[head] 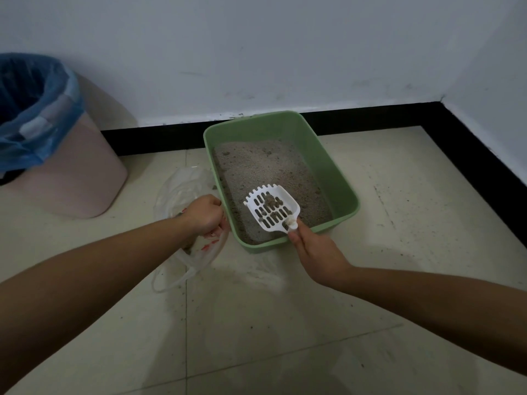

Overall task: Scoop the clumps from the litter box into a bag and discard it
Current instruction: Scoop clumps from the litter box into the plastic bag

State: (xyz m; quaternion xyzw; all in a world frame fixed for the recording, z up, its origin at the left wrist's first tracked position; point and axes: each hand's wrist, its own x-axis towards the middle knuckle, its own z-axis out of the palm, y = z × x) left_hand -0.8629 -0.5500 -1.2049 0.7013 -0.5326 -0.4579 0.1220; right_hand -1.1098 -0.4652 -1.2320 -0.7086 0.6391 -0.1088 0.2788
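While the left hand (pixel 204 215) grips a thin clear plastic bag (pixel 176 192), the right hand (pixel 316 252) pinches a slotted white plastic scoop (pixel 272 209) by its handle.
Dark, lumpy clumps (pixel 269 201) sit on the scoop above grainy grey litter (pixel 262 166) at the near end of the rectangular green box (pixel 342 192); the crumpled bag lies on pale floor tiles (pixel 285 337) just beside it.

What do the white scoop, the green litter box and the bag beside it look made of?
Scoop: rigid white plastic, likely; moulded slots, matte.
Litter box: green plastic, smooth with a slight sheen, one-piece rolled rim.
Bag: thin clear plastic film, probably; floor shows through, it crumples.
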